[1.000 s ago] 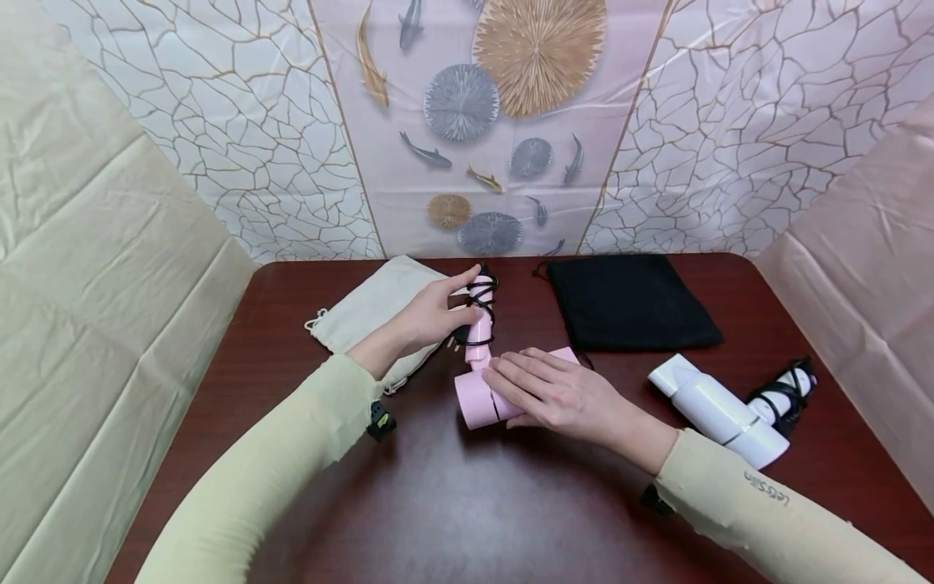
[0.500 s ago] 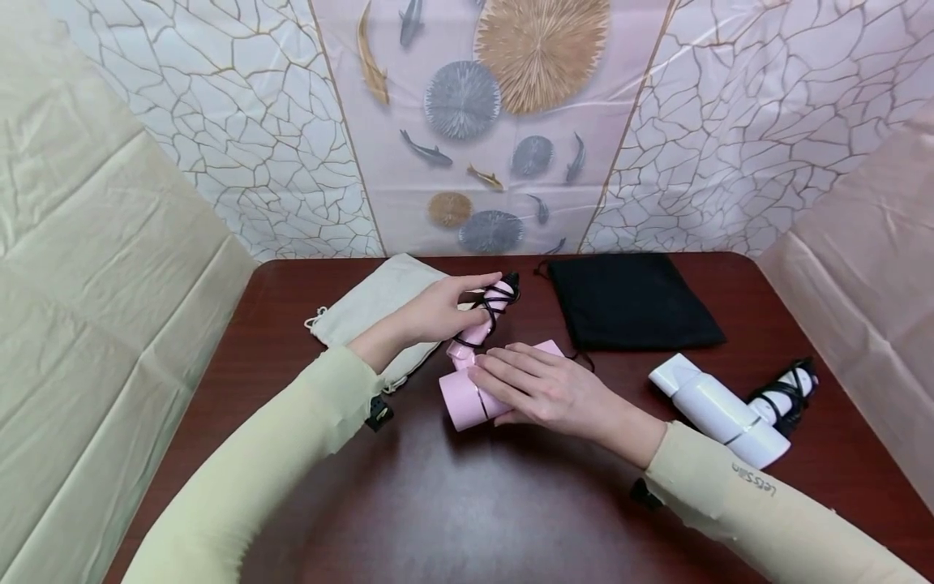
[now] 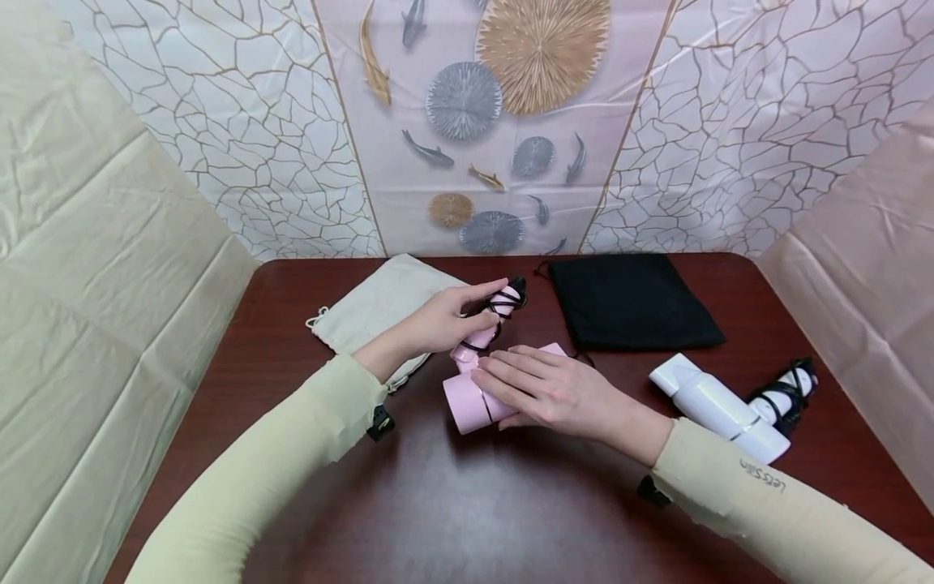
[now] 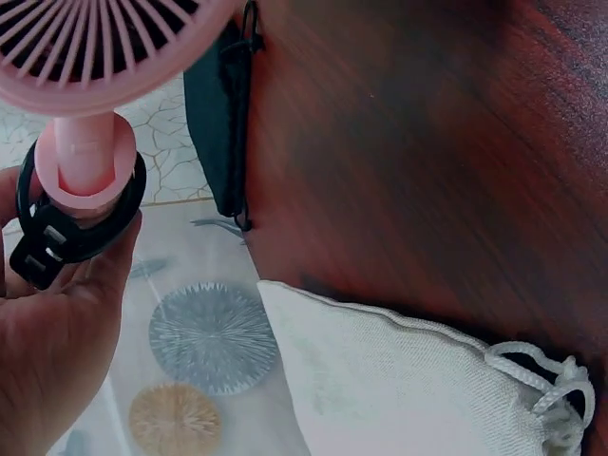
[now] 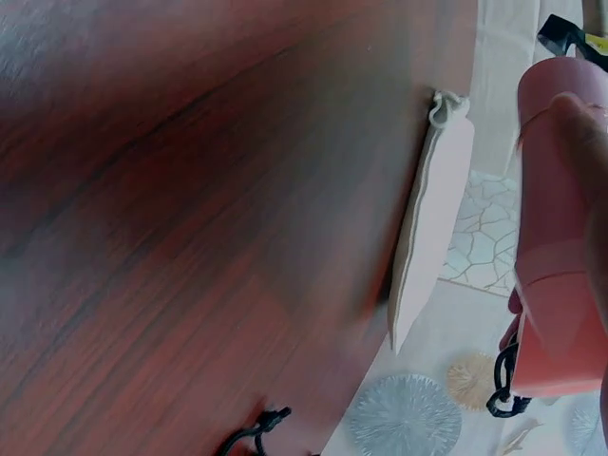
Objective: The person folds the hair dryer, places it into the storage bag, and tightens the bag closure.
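Observation:
A pink hair dryer is held above the table in both hands, its handle wound with a black cord. My left hand grips the corded handle between thumb and fingers. My right hand lies over the barrel, fingers across the top and thumb below. In the left wrist view, the round slotted grille faces the camera, with a black plug near the fingers. The right wrist view has the pink barrel at its right edge, partly covered by a finger.
A cream drawstring pouch lies behind my left hand. A black drawstring pouch rests at the back right. Right of my right hand, a white hair dryer with a wrapped cord lies on the dark red table.
Both hands have shifted the pink hair dryer slightly left. Its handle, upright in view one second ago, now slants with its end to the right. Pouches and white hair dryer stay put.

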`<action>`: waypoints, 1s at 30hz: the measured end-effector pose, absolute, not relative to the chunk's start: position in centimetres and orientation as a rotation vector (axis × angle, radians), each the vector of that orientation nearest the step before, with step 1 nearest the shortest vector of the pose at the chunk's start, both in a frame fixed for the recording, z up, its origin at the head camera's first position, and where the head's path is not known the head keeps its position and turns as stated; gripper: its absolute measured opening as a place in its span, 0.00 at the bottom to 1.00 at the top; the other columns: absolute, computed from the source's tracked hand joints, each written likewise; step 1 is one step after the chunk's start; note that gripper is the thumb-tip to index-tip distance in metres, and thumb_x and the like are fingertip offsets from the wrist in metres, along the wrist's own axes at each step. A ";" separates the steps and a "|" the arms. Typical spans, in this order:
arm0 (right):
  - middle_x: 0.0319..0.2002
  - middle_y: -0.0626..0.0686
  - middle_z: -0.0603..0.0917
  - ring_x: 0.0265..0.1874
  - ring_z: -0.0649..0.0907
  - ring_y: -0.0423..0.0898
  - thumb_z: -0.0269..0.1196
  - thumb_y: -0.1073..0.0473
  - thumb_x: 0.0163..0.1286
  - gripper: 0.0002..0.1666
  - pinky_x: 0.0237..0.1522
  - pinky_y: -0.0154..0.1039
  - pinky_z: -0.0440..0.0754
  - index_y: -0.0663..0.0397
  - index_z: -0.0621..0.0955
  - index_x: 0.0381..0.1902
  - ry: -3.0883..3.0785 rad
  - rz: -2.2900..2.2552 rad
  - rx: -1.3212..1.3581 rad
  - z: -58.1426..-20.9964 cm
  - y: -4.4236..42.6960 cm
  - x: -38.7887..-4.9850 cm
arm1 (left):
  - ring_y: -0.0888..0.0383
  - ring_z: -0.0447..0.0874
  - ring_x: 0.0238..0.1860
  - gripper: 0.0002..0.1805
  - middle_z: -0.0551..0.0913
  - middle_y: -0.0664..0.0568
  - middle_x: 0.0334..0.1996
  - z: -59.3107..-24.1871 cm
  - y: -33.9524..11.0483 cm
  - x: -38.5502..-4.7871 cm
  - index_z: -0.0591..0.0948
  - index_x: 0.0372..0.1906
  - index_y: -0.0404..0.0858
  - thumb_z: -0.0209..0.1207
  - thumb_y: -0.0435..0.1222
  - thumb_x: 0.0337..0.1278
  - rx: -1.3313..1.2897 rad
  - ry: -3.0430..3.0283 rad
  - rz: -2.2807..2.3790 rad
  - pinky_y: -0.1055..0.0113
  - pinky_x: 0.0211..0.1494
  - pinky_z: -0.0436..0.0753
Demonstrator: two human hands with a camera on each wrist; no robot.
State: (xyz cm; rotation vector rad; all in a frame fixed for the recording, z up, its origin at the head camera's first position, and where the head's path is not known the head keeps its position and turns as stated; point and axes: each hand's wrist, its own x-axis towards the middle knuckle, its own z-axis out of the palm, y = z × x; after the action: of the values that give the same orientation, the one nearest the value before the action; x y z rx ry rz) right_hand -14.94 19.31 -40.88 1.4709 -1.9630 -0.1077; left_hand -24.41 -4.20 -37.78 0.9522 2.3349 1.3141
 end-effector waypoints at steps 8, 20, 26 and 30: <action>0.67 0.56 0.84 0.66 0.84 0.50 0.58 0.38 0.82 0.35 0.68 0.48 0.81 0.58 0.80 0.71 -1.908 -0.100 1.471 -40.7 19.1 -15.4 | 0.56 0.77 0.66 0.32 0.79 0.43 0.71 -37.1 -4.0 -24.9 0.68 0.82 0.39 0.58 0.33 0.78 1.023 2.256 1.256 0.62 0.76 0.71; 0.67 0.56 0.84 0.66 0.84 0.50 0.58 0.38 0.82 0.35 0.70 0.48 0.80 0.59 0.80 0.71 -1.892 -0.055 1.510 -40.5 18.2 -15.9 | 0.60 0.74 0.67 0.31 0.76 0.50 0.73 -35.9 -4.3 -25.2 0.68 0.82 0.42 0.56 0.35 0.80 1.040 2.110 1.138 0.64 0.76 0.70; 0.66 0.56 0.84 0.65 0.84 0.49 0.63 0.39 0.79 0.36 0.68 0.46 0.81 0.59 0.80 0.71 -1.875 -0.003 1.549 -40.8 17.9 -16.3 | 0.61 0.76 0.67 0.28 0.79 0.49 0.71 -36.0 -4.2 -25.1 0.71 0.80 0.40 0.55 0.38 0.83 1.045 2.061 1.098 0.66 0.73 0.73; 0.67 0.55 0.84 0.66 0.84 0.49 0.63 0.39 0.79 0.35 0.70 0.45 0.79 0.59 0.80 0.71 -1.921 0.016 1.564 -40.4 17.7 -16.5 | 0.62 0.78 0.64 0.26 0.81 0.49 0.69 -36.0 -4.2 -25.3 0.73 0.79 0.41 0.54 0.39 0.83 1.080 2.101 1.047 0.66 0.72 0.74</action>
State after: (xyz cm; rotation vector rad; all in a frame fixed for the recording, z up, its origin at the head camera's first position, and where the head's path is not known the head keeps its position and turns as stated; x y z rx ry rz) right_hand -16.49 17.70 -40.45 1.5638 -1.9208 0.0161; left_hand -25.30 -4.16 -36.01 1.0796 2.1006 1.0473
